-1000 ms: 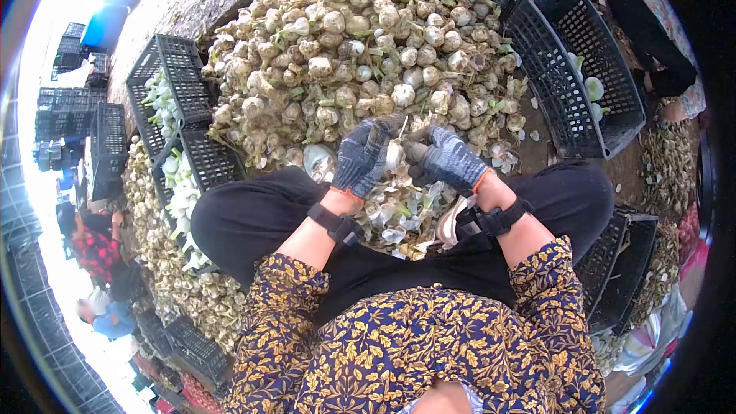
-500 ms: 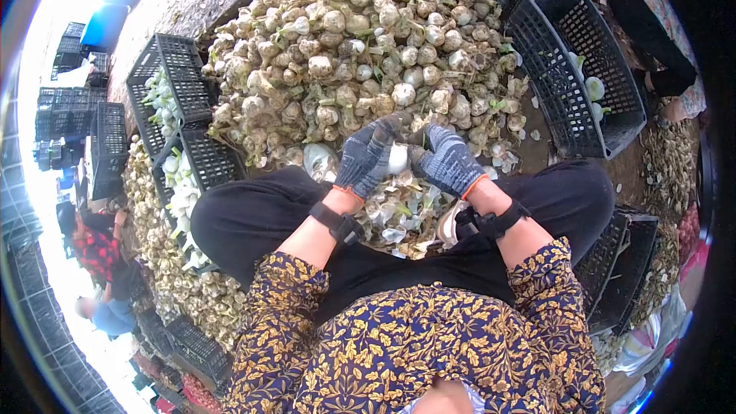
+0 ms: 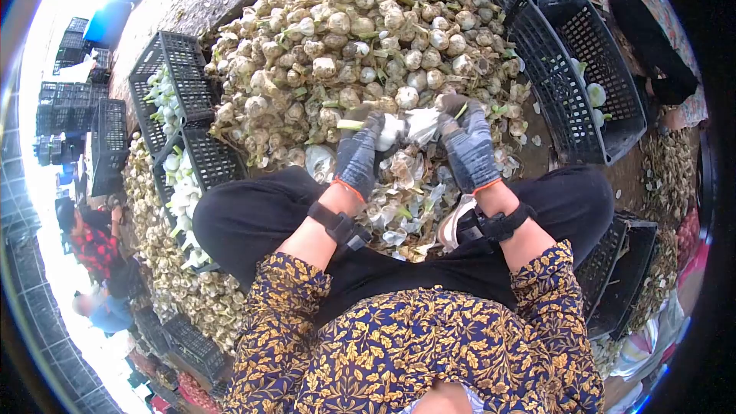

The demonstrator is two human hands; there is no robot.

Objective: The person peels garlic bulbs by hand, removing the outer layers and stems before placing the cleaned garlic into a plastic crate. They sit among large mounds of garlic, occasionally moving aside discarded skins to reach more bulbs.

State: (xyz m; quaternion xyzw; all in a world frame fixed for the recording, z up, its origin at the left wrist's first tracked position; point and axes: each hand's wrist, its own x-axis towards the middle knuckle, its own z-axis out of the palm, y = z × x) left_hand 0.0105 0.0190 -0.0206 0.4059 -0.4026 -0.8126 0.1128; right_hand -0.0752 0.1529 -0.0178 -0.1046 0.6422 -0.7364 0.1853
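Both hands wear grey knitted gloves with orange cuffs. My left hand (image 3: 360, 144) is closed round a white garlic bulb (image 3: 389, 132), whose green stem sticks out to the left. Just right of it, my right hand (image 3: 466, 142) pinches a strip of pale papery skin (image 3: 422, 126) that spans the gap between the hands. Beyond them rises a large heap of unpeeled, soil-stained garlic (image 3: 353, 38). Loose peeled skins (image 3: 406, 203) lie below, between my legs.
Black crates with white garlic stand at the left (image 3: 180, 80) and right (image 3: 579, 77). Two people, one in a red checked top (image 3: 96, 249), sit at the far left. Another person's dark-clothed limb (image 3: 652, 38) shows at the upper right.
My hands have moved apart. The bulb in my left hand now shows its stem pointing left, and a strip of skin is stretched toward my right hand.
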